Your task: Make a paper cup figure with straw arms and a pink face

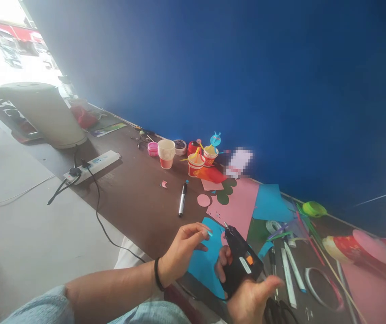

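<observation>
The right hand [250, 292] grips the black plastic glue gun [238, 261] above the blue paper sheet [201, 267]; the left hand [179, 256] pinches a small light-blue piece [209, 233] just beside its nozzle. The hot tip may burn the left hand if it slips closer

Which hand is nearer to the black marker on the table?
Left. The left hand is just below the marker; the right hand holds the glue gun farther right.

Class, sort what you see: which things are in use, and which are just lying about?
In use: glue gun in right hand; blue scrap pinched by left hand; blue paper beneath.
Lying about: marker, paper cups, power strip, pink paper.
</observation>
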The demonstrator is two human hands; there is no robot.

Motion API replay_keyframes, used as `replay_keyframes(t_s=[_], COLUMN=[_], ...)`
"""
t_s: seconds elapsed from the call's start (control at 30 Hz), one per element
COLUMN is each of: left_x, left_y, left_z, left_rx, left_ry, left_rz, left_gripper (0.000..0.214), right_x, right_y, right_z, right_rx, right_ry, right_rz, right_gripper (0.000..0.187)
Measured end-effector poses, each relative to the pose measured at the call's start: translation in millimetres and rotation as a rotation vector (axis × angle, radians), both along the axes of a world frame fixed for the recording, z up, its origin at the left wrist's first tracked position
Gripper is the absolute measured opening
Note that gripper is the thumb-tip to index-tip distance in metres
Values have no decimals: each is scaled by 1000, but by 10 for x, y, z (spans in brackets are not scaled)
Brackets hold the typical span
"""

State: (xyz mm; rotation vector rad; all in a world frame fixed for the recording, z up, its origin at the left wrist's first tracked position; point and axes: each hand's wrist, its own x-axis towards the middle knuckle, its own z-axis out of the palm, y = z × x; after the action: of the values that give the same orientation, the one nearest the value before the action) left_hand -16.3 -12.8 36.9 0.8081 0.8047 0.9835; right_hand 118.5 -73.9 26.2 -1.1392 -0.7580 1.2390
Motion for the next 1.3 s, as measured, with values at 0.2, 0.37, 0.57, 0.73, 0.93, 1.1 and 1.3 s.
replay_keyframes(t_s=[0.2,0.37,0.57,0.73,0.93,1.1,1.3], left_x=[0,10,11,-2,2,-2,-19], left_y=[68,103,128,137,192,293,328], left_z=[8,-4,-14,-1,-1,46,48], left_rx=[9,-5,-6,1,3,69,145], left_ry=[-1,41,67,67,115,227,274], left_rz=[29,41,48,24,10,-25,-5], left_gripper=[20,20,20,22,19,21,21], right_x=[-3,-11,-12,-2,29,34,-17], right_y=[-37,-36,-42,-68,-79,-146,-194], right_z=[41,45,49,39,17,-76,4], right_rx=[22,-10,-22,-43,8,42,-25], right_ry=[291,287,215,263,219,-46,-375], right_rz=[-16,-28,-60,-30,7,-63,-83], right_gripper=[88,89,86,82,88,51,35])
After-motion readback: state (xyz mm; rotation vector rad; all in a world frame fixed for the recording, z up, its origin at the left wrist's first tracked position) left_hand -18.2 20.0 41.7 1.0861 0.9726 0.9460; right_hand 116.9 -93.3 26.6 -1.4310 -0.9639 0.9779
